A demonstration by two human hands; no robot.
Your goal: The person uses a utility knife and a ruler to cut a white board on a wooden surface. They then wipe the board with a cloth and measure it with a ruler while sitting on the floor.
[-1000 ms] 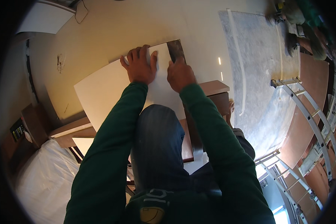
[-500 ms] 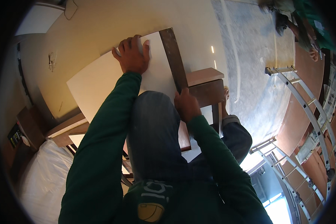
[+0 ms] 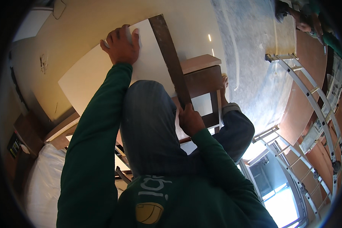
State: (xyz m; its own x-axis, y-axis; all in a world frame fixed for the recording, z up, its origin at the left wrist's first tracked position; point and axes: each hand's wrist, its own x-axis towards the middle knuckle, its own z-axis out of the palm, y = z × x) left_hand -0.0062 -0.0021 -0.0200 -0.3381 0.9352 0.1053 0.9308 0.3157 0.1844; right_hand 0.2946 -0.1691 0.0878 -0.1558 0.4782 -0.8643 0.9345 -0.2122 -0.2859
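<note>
My left hand point(image 3: 121, 45) lies with fingers spread on the far edge of a large white board point(image 3: 102, 72), its fingertips at the edge. A dark brown strip point(image 3: 164, 41) runs along the board's right side toward me. At its near end my right hand point(image 3: 191, 119) is closed, with a finger and thumb showing on top. What it grips is mostly hidden by the hand. My bent knee point(image 3: 150, 98) rests over the board between my arms. Just right of the strip stands a brown wooden piece point(image 3: 203, 79) with a lighter top.
Two aluminium ladders point(image 3: 311, 91) point(image 3: 292, 167) stand at the right, by brown panels. At the upper right another person's arm point(image 3: 304, 24) shows. Clear plastic sheeting point(image 3: 45, 182) covers something at the lower left. My bare foot point(image 3: 225, 81) is beyond the brown piece.
My right hand has drawn back toward me along the strip, so more of the strip shows. My left hand keeps its place on the board. The whole view has shifted slightly.
</note>
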